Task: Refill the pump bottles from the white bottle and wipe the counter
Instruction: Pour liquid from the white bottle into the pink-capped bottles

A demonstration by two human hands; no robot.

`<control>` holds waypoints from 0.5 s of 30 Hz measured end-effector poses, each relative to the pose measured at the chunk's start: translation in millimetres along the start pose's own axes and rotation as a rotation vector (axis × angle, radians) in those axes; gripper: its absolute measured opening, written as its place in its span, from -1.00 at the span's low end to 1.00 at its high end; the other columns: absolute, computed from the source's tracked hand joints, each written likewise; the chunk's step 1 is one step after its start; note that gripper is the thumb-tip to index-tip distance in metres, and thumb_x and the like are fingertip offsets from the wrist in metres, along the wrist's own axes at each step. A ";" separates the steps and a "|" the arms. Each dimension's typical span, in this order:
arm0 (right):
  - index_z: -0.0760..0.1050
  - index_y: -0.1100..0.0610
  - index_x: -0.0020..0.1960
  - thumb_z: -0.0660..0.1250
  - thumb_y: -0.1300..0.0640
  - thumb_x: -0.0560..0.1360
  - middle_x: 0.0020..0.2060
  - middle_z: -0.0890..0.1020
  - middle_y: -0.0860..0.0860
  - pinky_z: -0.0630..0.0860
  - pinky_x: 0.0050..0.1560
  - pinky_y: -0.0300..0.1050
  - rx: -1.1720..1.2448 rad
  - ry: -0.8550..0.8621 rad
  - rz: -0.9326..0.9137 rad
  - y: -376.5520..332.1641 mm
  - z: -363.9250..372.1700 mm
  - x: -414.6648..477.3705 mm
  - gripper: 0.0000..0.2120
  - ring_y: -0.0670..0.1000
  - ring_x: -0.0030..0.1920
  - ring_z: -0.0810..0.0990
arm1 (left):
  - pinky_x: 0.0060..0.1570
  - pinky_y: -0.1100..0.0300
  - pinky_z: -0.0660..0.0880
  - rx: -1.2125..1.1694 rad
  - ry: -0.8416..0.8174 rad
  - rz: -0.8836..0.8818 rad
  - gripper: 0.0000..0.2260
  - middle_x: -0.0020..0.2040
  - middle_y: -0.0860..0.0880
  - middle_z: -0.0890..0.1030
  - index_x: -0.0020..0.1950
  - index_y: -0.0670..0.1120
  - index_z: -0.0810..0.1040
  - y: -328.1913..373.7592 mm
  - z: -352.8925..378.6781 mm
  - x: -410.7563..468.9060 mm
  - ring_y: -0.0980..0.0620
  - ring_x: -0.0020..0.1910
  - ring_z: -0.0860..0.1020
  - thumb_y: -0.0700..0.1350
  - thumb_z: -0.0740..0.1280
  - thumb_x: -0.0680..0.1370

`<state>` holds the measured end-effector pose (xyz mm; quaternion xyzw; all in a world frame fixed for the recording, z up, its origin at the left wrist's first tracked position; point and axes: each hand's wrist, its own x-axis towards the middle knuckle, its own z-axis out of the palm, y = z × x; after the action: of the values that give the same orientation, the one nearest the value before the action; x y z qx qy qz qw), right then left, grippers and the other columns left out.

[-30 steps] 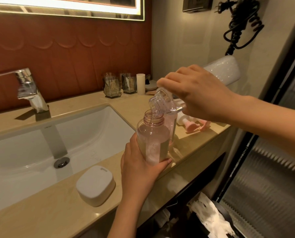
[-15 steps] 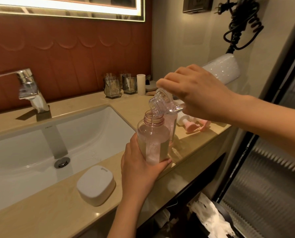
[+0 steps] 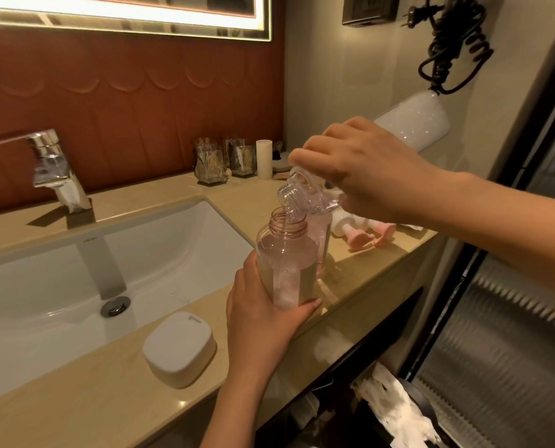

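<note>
Head view: we are pouring. Our right hand (image 3: 366, 176) is tilting the white plastic bottle (image 3: 415, 124), fingers (image 3: 311, 150) curled round its neck, over the open pink see-through pump bottle (image 3: 285, 263), which our left hand (image 3: 263, 321) is clasping upright at the near bench (image 3: 108, 392) edge. Next, we judge, comes righting the white bottle before any overflow.

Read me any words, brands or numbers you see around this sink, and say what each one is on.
Nothing here is legible.
Sink wall, small mark below the tap: too small to read.
White soap box lid, raised mark: too blurred to read.
Pump bottle label, in the left hand: no print shows.
White bottle, in the right hand: no print shows.
</note>
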<state>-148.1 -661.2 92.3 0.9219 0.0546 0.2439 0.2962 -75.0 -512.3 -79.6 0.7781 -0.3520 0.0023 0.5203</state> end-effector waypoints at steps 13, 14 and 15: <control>0.24 0.07 0.36 0.26 0.32 0.45 0.11 0.50 0.07 0.39 0.05 0.00 -0.022 -0.094 0.014 -1.9 -11.0 2.5 -0.47 0.10 0.02 0.45 | 0.26 -0.04 0.41 -0.016 -0.008 -0.010 -0.06 0.31 0.16 0.36 0.43 0.15 0.15 0.5 0.5 0.6 0.08 0.29 0.36 0.25 0.54 0.16; 0.23 0.07 0.36 0.25 0.32 0.45 0.11 0.50 0.07 0.39 0.06 0.01 -0.025 -0.102 0.012 -2.1 -11.9 2.9 -0.48 0.10 0.02 0.45 | 0.27 -0.03 0.41 -0.015 -0.006 -0.008 -0.06 0.30 0.16 0.36 0.43 0.15 0.15 0.4 0.5 0.6 0.09 0.29 0.36 0.24 0.55 0.16; 0.24 0.07 0.36 0.25 0.32 0.45 0.10 0.51 0.07 0.40 0.06 0.02 -0.028 -0.108 0.009 -1.9 -12.6 3.2 -0.48 0.11 0.01 0.45 | 0.27 -0.03 0.41 -0.014 -0.004 -0.006 -0.06 0.29 0.16 0.36 0.42 0.15 0.15 0.3 0.5 0.6 0.10 0.28 0.36 0.24 0.55 0.16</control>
<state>-151.3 -652.3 101.4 0.9297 0.0312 0.1959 0.3105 -74.9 -513.1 -79.3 0.7755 -0.3507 -0.0032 0.5250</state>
